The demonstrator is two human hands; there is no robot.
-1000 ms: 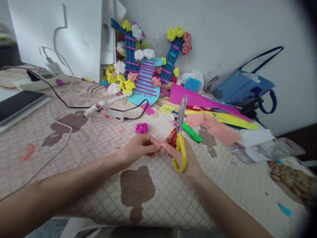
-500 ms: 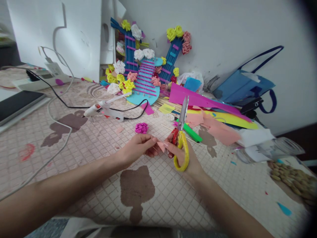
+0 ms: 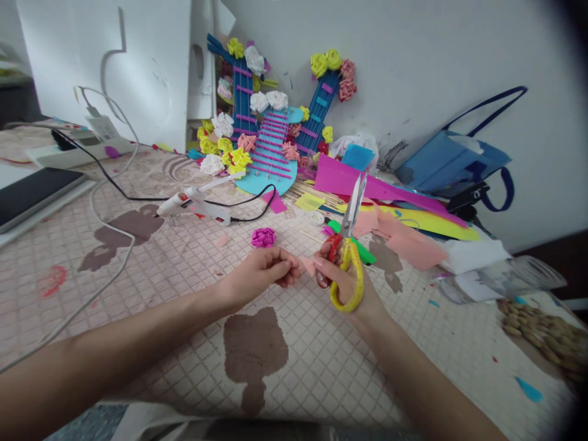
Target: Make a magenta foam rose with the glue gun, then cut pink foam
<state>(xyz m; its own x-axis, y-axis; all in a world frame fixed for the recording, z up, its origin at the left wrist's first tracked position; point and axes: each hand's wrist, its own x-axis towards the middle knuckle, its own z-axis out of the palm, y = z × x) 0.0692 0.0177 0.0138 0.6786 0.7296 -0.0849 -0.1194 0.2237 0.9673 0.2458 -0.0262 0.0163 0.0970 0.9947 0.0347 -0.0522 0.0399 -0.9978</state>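
Observation:
My left hand (image 3: 271, 267) is closed in a pinch at the left end of a small peach paper piece (image 3: 307, 266). The paper's other end reaches my right thumb. Scissors (image 3: 350, 214) with one red and one yellow handle loop rest in my right hand (image 3: 346, 278), blades pointing up and away. Just beyond my left hand, a crumpled magenta paper flower (image 3: 263, 237) sits on the table. A white glue gun (image 3: 197, 205) lies behind it to the left.
Paper-flower decorations surround a light-blue panel (image 3: 271, 177) against the wall. Coloured sheets, including a magenta sheet (image 3: 367, 180), lie at right behind a green marker-like stick (image 3: 365, 251). A blue bag (image 3: 454, 159), clear jar (image 3: 514, 275) and black device (image 3: 39, 196) flank the work area.
My right hand has moved slightly right with the scissors, whose blades now lean further right. My hands are a little farther apart, with the peach paper showing between them.

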